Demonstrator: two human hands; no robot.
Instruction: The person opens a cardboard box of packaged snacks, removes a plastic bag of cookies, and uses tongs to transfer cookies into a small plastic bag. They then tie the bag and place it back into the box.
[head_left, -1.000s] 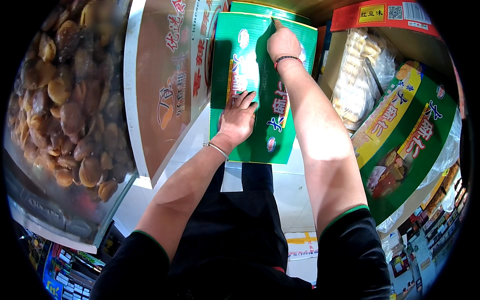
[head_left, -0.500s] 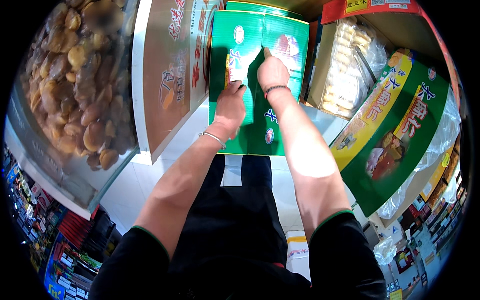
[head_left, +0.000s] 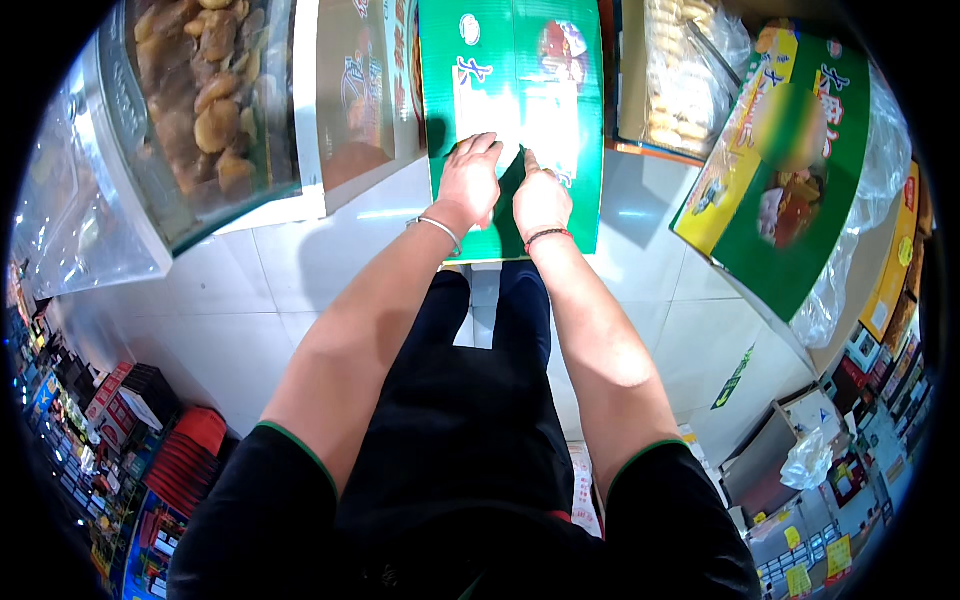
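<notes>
Both hands (head_left: 470,182) (head_left: 543,203) on green carton (head_left: 513,85) — pale tiled floor (head_left: 205,275) — probably shelves (head_left: 70,445) lower left.

Left hand (head_left: 470,183), right hand (head_left: 542,205) — on carton (head_left: 508,105)

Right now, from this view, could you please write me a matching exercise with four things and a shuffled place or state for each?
Things:
1. Left hand
2. Right hand
3. Front green box
4. Pale food rolls

Places and states:
A. Under both hands
B. In clear plastic, toward the picture's upper right
C. Palm down, several fingers laid out together
D. Index finger extended, other fingers curled

Pairs: 1-C, 2-D, 3-A, 4-B
</notes>
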